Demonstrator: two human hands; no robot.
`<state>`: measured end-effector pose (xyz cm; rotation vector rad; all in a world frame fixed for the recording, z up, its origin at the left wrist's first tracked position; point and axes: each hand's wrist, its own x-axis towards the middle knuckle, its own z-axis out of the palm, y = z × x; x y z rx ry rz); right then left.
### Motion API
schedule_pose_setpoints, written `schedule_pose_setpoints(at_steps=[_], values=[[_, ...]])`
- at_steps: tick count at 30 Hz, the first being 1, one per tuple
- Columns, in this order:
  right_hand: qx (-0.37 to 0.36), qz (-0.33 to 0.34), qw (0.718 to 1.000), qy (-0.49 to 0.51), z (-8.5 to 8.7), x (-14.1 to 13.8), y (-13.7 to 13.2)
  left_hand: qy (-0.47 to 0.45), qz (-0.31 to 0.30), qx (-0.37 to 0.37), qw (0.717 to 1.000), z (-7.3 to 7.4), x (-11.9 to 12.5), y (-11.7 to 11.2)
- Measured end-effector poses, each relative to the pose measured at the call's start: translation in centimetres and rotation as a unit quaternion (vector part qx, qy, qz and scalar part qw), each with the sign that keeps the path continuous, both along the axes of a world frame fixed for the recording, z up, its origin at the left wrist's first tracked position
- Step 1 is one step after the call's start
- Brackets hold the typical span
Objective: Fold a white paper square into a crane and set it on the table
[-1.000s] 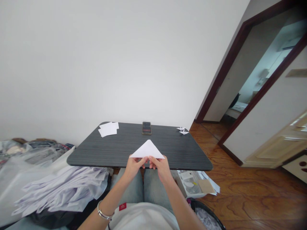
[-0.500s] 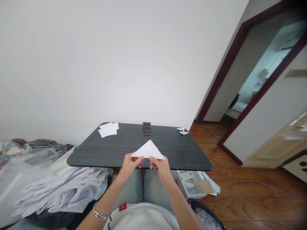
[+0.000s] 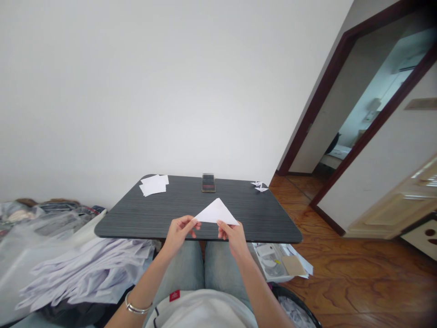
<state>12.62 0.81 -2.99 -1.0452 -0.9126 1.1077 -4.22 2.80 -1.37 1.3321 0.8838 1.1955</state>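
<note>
A white sheet of paper folded into a triangle [image 3: 217,212] is held above the near part of the dark table [image 3: 164,218], its peak pointing away from me. My left hand [image 3: 180,228] pinches the triangle's left corner between thumb and fingers. On the lower right edge, my right hand [image 3: 233,233] grips the paper with the thumb on top and the fingers underneath. Several white paper sheets [image 3: 154,185] lie at the table's far left. Small folded paper cranes [image 3: 261,187] sit at the far right corner.
A phone on a stand [image 3: 208,182] is at the table's back edge, against the wall. White cloth [image 3: 92,273] is heaped to my left. Below the right side are an open box [image 3: 273,262] and a dark bin [image 3: 297,312] holding crumpled white material.
The folded paper has shifted slightly right. My left hand has slid outward to the paper's left corner, while my right hand has moved a little right with it.
</note>
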Motion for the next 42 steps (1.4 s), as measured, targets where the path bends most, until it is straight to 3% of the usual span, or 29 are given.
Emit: schedule_pose_setpoints(at_steps=[7, 12, 17, 24, 35, 42], values=[[0.001, 0.000, 1.000, -0.003, -0.3, 0.3, 0.2, 0.004, -0.013, 0.002, 1.000, -0.3, -0.2, 0.2], [0.003, -0.021, 1.000, 0.014, -0.3, 0.5, 0.0, -0.031, -0.022, -0.039, 0.999, -0.7, -1.0, 0.2], [0.006, 0.007, 1.000, 0.017, 0.1, 0.1, -0.3, -0.016, -0.065, -0.027, 0.997, -0.9, 0.4, 0.0], [-0.005, 0.042, 0.999, 0.014, 0.5, -0.6, -0.7, -0.004, -0.054, 0.010, 0.998, -0.4, 3.1, -0.2], [0.005, 0.059, 0.998, 0.017, 0.5, -0.7, -0.8, 0.009, -0.042, -0.009, 0.999, -0.6, 3.4, -0.3], [0.000, 0.034, 0.999, 0.005, 0.5, -0.7, -1.0, -0.015, -0.022, -0.033, 0.999, -0.3, 3.1, -0.4]])
